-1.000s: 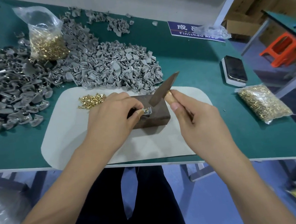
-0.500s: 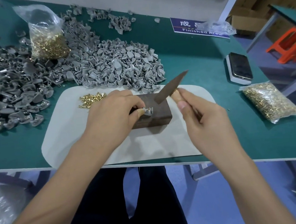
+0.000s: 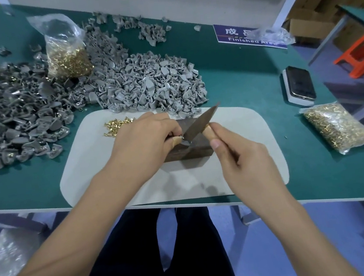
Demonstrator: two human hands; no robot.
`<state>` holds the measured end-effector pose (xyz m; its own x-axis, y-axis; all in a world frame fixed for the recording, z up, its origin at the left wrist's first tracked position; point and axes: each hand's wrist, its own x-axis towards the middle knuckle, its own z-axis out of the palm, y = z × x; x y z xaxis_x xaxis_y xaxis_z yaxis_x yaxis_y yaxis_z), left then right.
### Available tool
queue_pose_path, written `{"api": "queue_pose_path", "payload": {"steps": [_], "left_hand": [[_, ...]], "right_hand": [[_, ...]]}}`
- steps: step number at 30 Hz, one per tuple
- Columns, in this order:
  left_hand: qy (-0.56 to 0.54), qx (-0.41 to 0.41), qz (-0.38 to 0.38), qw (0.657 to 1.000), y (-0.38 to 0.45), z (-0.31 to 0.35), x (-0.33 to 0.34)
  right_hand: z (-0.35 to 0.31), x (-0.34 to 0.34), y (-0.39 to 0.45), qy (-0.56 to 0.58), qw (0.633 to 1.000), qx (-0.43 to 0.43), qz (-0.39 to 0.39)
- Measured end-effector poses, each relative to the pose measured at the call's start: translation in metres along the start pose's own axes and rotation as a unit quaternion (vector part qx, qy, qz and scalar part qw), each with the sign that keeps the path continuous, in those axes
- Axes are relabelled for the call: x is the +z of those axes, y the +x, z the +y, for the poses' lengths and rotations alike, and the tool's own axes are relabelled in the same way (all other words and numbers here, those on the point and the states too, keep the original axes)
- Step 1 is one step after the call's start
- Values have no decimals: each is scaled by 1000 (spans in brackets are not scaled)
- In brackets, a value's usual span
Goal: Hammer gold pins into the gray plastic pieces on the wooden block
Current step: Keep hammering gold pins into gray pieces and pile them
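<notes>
A dark wooden block (image 3: 196,148) lies on a pale grey mat (image 3: 103,168). My left hand (image 3: 142,142) pinches a small gray plastic piece (image 3: 185,140) on the block's top. My right hand (image 3: 242,163) grips the wooden handle of a small hammer; its dark metal head (image 3: 200,124) is tilted, with its lower end down on the piece. Loose gold pins (image 3: 117,125) lie on the mat left of my left hand.
Large heaps of gray plastic pieces (image 3: 148,85) cover the green table behind and to the left. A bag of gold pins (image 3: 68,57) stands among them; another bag (image 3: 337,128) lies at right. A phone (image 3: 300,82) rests at the right, a blue sign (image 3: 249,35) behind.
The hammer head has come down from its raised position onto the piece on the block. My left hand stays on the piece.
</notes>
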<state>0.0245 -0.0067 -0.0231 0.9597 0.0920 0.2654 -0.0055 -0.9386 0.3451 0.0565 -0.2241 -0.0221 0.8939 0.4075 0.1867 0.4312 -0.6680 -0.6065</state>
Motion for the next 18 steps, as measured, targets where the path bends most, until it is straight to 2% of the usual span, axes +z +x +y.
{"api": "queue_pose_path", "payload": {"steps": [2, 6, 10, 12, 15, 16, 18], "left_hand": [[-7, 3, 10, 1000, 0, -2, 1], [-8, 2, 26, 1000, -1, -3, 3], [-11, 8, 26, 1000, -1, -4, 4], [-14, 11, 25, 1000, -1, -6, 4], [-17, 13, 34, 999, -1, -6, 5], [-15, 12, 34, 999, -1, -5, 6], [-11, 14, 37, 999, -1, -6, 6]], "right_hand": [[0, -5, 3, -24, 1000, 4, -1], [-1, -12, 5, 5, 998, -15, 66], [-8, -4, 2, -67, 997, -19, -19], [-8, -9, 5, -77, 997, -21, 0], [-6, -15, 6, -29, 997, -21, 66], [-6, -14, 5, -19, 997, -23, 70], [-8, -9, 2, -38, 999, -21, 25]]}}
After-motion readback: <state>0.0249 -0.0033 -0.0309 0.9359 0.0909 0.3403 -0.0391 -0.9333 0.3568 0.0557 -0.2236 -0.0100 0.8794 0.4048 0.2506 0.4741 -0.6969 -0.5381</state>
